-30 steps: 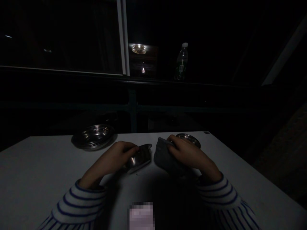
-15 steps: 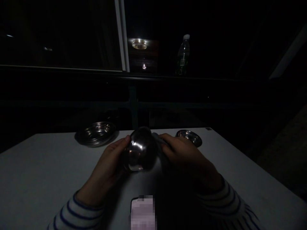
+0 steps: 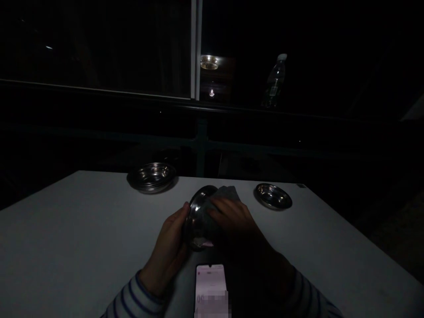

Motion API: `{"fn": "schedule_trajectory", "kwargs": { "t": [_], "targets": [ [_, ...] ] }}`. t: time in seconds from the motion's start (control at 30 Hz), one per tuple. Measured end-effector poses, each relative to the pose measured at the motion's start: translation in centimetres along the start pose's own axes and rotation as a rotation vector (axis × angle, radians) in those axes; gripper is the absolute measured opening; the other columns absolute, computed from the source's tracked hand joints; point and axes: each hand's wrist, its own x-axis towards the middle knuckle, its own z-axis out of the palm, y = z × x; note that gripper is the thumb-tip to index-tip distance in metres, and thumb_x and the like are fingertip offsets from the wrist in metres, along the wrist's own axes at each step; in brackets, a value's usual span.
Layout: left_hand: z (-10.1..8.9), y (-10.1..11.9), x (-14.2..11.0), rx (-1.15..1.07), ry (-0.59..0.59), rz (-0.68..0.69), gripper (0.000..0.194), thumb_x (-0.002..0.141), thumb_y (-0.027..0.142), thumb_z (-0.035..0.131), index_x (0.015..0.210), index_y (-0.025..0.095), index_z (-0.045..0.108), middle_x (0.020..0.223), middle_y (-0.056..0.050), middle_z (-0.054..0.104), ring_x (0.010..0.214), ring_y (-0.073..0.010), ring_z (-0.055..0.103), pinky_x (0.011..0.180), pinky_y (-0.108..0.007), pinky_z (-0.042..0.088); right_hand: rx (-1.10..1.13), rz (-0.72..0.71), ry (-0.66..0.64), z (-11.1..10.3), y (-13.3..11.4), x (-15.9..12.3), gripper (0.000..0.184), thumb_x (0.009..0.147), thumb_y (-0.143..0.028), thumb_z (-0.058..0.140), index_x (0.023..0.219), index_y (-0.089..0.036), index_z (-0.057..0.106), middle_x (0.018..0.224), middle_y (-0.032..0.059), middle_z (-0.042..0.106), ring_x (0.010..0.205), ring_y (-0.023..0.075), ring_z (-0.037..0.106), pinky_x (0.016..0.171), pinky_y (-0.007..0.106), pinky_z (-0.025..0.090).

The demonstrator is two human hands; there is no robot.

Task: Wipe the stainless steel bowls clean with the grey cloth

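Note:
A shiny metal bowl (image 3: 196, 216) is tipped on its side above the table, its outer surface facing right. My left hand (image 3: 171, 243) grips its rim from the left, thumb on top. My right hand (image 3: 232, 216) is closed on a grey cloth (image 3: 228, 192) and presses it against the bowl's outside. Part of the cloth is hidden under the fingers. A phone (image 3: 210, 282) with a lit screen lies on the table just below the bowl.
On the white table (image 3: 99, 229), a stack of metal bowls (image 3: 151, 177) stands at the back left and another metal bowl (image 3: 273, 196) at the back right. Beyond the table are a dark window frame (image 3: 196, 48) and a plastic bottle (image 3: 275, 81).
My right hand has moved from the bowl's edge onto its outside with the cloth. The bowl has turned more sideways. The whole view has shifted, so the background sits further right.

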Motion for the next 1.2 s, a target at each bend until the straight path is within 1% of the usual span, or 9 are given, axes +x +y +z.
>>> {"fn": "schedule_trajectory", "kwargs": {
  "t": [0.13, 0.33, 0.53, 0.7, 0.77, 0.87, 0.97, 1.07, 1.2],
  "targets": [
    [-0.1, 0.0, 0.1, 0.024, 0.024, 0.015, 0.024, 0.072, 0.036, 0.063, 0.076, 0.012, 0.064, 0.062, -0.001, 0.064, 0.056, -0.0125, 0.059, 0.054, -0.024, 0.045, -0.081, -0.137, 0.001, 1.7, 0.2, -0.6, 0.031, 0.086, -0.029, 0.045, 0.115, -0.023, 0.051, 0.126, 0.0088, 0.051, 0.121, 0.0244, 0.038, 0.099, 0.051, 0.023],
    [-0.8, -0.6, 0.6, 0.066, 0.012, 0.033, 0.03, 0.073, 0.042, 0.061, 0.075, 0.012, 0.062, 0.064, -0.003, 0.065, 0.057, -0.0152, 0.06, 0.054, -0.027, 0.046, -0.098, 0.017, 0.086, 3.1, 1.2, -0.9, 0.032, 0.087, -0.03, 0.043, 0.116, -0.017, 0.05, 0.123, 0.0135, 0.052, 0.119, 0.0223, 0.041, 0.094, 0.042, 0.031],
    [-1.6, -1.0, 1.0, 0.063, 0.018, 0.068, 0.03, 0.075, 0.042, 0.058, 0.076, 0.013, 0.061, 0.066, -0.003, 0.064, 0.06, -0.0146, 0.059, 0.057, -0.026, 0.045, -0.145, -0.16, 0.117, 4.0, 0.6, -1.2, 0.033, 0.085, -0.028, 0.043, 0.118, -0.025, 0.049, 0.112, 0.0057, 0.058, 0.112, 0.02, 0.045, 0.101, 0.046, 0.017],
    [-1.5, -0.8, 0.8, 0.086, 0.002, 0.086, 0.027, 0.077, 0.041, 0.055, 0.077, 0.015, 0.061, 0.065, -0.002, 0.064, 0.059, -0.0147, 0.059, 0.056, -0.026, 0.046, -0.042, 0.028, 0.102, 3.8, 1.4, 0.0, 0.033, 0.083, -0.028, 0.047, 0.115, -0.019, 0.049, 0.118, 0.0127, 0.051, 0.11, 0.0248, 0.046, 0.089, 0.042, 0.035],
    [-1.3, -0.4, 0.6, 0.112, -0.031, 0.12, 0.021, 0.078, 0.036, 0.055, 0.077, 0.016, 0.063, 0.066, -0.001, 0.064, 0.059, -0.0135, 0.059, 0.056, -0.024, 0.045, -0.033, 0.021, 0.119, 3.9, 1.2, 0.1, 0.035, 0.084, -0.029, 0.046, 0.117, -0.018, 0.046, 0.118, 0.0139, 0.05, 0.111, 0.0255, 0.044, 0.086, 0.041, 0.038],
    [-1.2, 0.3, 0.4, 0.164, -0.092, 0.171, 0.015, 0.077, 0.027, 0.055, 0.082, 0.017, 0.065, 0.078, -0.003, 0.068, 0.075, -0.0161, 0.062, 0.065, -0.023, 0.047, -0.072, -0.06, 0.143, 4.2, 0.6, -0.4, 0.035, 0.084, -0.03, 0.043, 0.117, -0.017, 0.045, 0.115, 0.0137, 0.051, 0.111, 0.0254, 0.043, 0.087, 0.041, 0.038],
    [-1.3, 0.4, 0.4, 0.17, -0.093, 0.148, 0.021, 0.076, 0.028, 0.055, 0.092, 0.017, 0.064, 0.088, -0.005, 0.069, 0.087, -0.0207, 0.062, 0.072, -0.028, 0.048, -0.106, -0.124, 0.156, 4.2, 0.6, -0.8, 0.033, 0.085, -0.029, 0.042, 0.116, -0.019, 0.046, 0.114, 0.0119, 0.051, 0.111, 0.0241, 0.042, 0.091, 0.043, 0.034],
    [-1.6, -0.1, 0.5, 0.135, -0.051, 0.126, 0.027, 0.077, 0.031, 0.056, 0.1, 0.017, 0.061, 0.089, -0.006, 0.068, 0.083, -0.0202, 0.063, 0.072, -0.03, 0.049, -0.124, -0.11, 0.115, 3.9, 1.3, -0.7, 0.034, 0.084, -0.029, 0.043, 0.117, -0.021, 0.046, 0.117, 0.0114, 0.051, 0.111, 0.0239, 0.043, 0.092, 0.043, 0.032],
    [-1.7, -0.6, 0.6, 0.109, -0.068, 0.114, 0.027, 0.078, 0.034, 0.056, 0.095, 0.014, 0.063, 0.085, -0.007, 0.068, 0.073, -0.0191, 0.063, 0.066, -0.03, 0.049, -0.18, -0.003, 0.128, 3.9, 1.7, -0.5, 0.034, 0.085, -0.03, 0.044, 0.116, -0.016, 0.048, 0.119, 0.0159, 0.049, 0.109, 0.0256, 0.044, 0.085, 0.041, 0.036]
  ]
}}
